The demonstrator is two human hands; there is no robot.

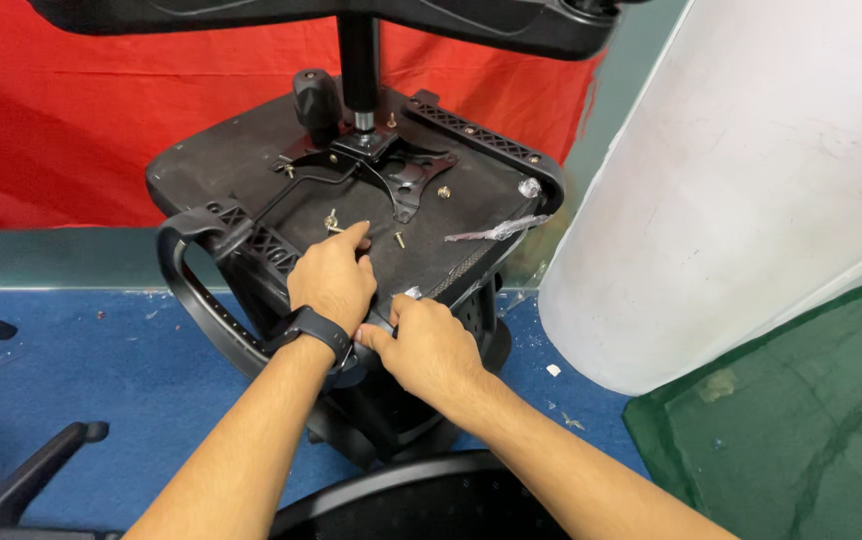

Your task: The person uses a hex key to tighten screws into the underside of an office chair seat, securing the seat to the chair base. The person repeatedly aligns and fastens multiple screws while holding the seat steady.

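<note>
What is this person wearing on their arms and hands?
Both forearms are bare, with no sleeves in view and no gloves. The left hand has a black wristband or watch strapped around its wrist. The right hand wears nothing visible.

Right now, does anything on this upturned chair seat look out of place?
Yes. Loose bolts lie scattered on the seat underside instead of sitting in holes, and a torn plastic wrapper lies by its right edge.

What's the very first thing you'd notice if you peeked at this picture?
Probably the upside-down black chair seat in the middle, with small screws lying loose on it and a black post sticking up. The left hand, wearing a black watch, presses on the seat's near edge beside the right hand. Behind hangs a bright red cloth.
</note>
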